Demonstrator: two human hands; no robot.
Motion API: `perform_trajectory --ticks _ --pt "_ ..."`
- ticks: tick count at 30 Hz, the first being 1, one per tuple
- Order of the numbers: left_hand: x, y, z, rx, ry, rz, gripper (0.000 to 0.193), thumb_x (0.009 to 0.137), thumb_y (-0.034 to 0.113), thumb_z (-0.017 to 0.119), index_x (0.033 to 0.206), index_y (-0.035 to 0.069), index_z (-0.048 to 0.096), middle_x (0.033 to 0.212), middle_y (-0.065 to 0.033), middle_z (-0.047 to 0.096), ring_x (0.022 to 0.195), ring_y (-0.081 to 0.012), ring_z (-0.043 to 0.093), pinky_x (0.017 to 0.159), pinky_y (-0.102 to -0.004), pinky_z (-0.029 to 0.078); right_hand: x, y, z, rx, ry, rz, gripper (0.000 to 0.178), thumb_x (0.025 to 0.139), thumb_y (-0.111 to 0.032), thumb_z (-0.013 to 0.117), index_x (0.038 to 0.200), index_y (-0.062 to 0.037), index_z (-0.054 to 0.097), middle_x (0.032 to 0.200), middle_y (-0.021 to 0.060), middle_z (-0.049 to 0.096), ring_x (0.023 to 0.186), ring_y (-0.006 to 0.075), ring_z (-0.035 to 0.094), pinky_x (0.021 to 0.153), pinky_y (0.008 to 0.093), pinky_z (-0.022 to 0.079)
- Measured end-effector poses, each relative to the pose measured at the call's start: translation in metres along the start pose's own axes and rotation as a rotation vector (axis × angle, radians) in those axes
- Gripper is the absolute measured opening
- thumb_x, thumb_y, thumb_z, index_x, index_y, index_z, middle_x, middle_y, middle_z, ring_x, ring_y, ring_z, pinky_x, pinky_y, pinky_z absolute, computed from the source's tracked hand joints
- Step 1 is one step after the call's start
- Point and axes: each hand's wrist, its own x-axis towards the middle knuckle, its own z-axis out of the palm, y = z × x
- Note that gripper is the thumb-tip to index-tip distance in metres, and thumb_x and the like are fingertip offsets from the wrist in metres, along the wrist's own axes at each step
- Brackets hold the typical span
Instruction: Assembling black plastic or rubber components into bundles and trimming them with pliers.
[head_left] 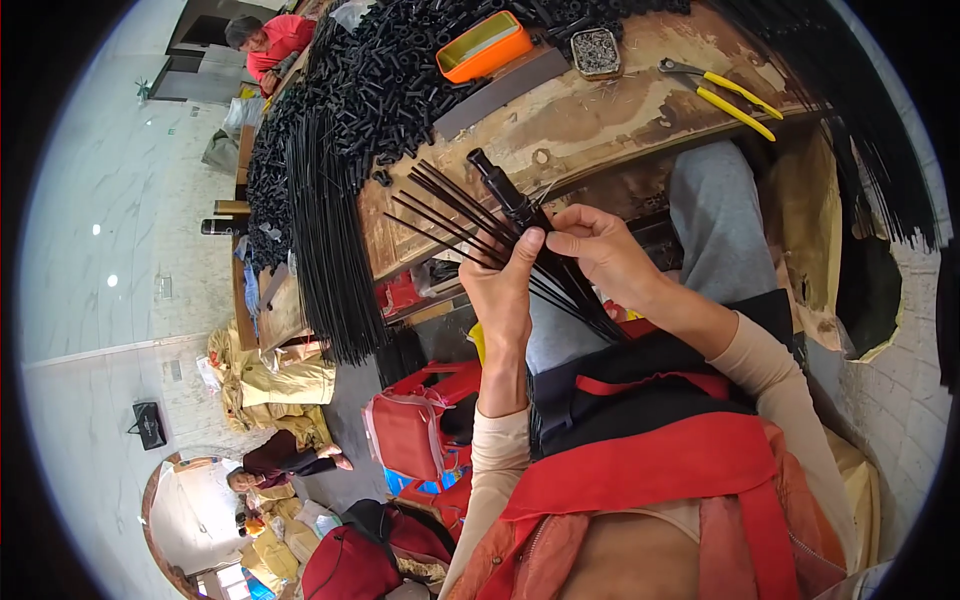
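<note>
My left hand (pixel 503 290) is closed round a fanned bundle of thin black rods (pixel 450 197). Its thumb presses on the lower end of a black stepped plastic tube (pixel 497 185), which stands tilted over the rods. From the right, my right hand (pixel 607 257) meets this lower end, thumb and forefinger drawn together in a pinch. Whatever is between those fingertips is too small to make out. A fine wire-like strand shows beside the tube. The rods' other ends reach down toward my lap, over a black apron (pixel 660 375).
The worn wooden bench (pixel 640 110) carries a heap of black plastic tubes (pixel 390 80), an orange box (pixel 485 48), a tin of small metal bits (pixel 597 53) and yellow-handled pliers (pixel 725 95). Long black rods (pixel 330 240) overhang its left edge. Two people are farther off at left.
</note>
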Motion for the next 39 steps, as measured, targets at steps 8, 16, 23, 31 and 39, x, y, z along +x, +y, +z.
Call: perform_trajectory --ticks 8,16,23,31,39 --pt "-0.004 0.020 0.017 0.032 -0.006 -0.007 0.020 0.086 0.008 0.071 0.100 -0.005 0.065 0.093 -0.0065 0.070 0.087 -0.0113 0.063 0.083 -0.0246 0.048 -0.005 0.015 0.010 -0.049 0.065 -0.098 0.012 0.088 0.002 0.065 0.096 -0.0048 0.061 0.100 0.0024 0.064 0.094 0.0100 0.060 0.088 0.0238 0.046" --pt "0.002 0.011 0.015 0.019 0.022 -0.043 0.016 0.085 0.004 0.072 0.097 -0.005 0.066 0.095 -0.0105 0.071 0.086 -0.0134 0.065 0.079 -0.0249 0.050 0.007 0.006 -0.004 0.133 -0.025 0.020 0.020 0.085 0.005 0.066 0.097 -0.0079 0.057 0.101 -0.0014 0.062 0.099 0.0090 0.059 0.091 0.0232 0.045" --pt "-0.001 0.009 0.018 0.112 -0.060 0.009 0.016 0.086 0.003 0.070 0.099 -0.005 0.065 0.096 -0.0109 0.070 0.091 -0.0149 0.065 0.085 -0.0266 0.049 0.011 0.003 -0.023 0.233 -0.107 0.144 0.025 0.083 0.006 0.067 0.100 -0.0096 0.058 0.110 -0.0025 0.060 0.103 0.0073 0.058 0.094 0.0204 0.044" --pt "0.011 0.003 0.004 0.072 -0.255 -0.016 0.019 0.092 0.005 0.062 0.108 -0.006 0.062 0.106 -0.0139 0.069 0.103 -0.0197 0.063 0.094 -0.0317 0.047 -0.005 0.015 -0.002 0.063 0.018 -0.163 0.017 0.089 0.000 0.063 0.103 -0.0076 0.059 0.113 0.0007 0.060 0.105 0.0087 0.057 0.097 0.0235 0.043" --pt "0.007 0.013 0.002 0.240 -0.287 -0.049 0.024 0.093 0.006 0.060 0.112 -0.008 0.062 0.109 -0.0150 0.068 0.108 -0.0224 0.062 0.097 -0.0350 0.046 -0.013 0.019 -0.004 -0.047 0.081 -0.079 0.004 0.094 -0.006 0.059 0.098 -0.0053 0.060 0.111 0.0025 0.059 0.106 0.0090 0.054 0.096 0.0263 0.040"
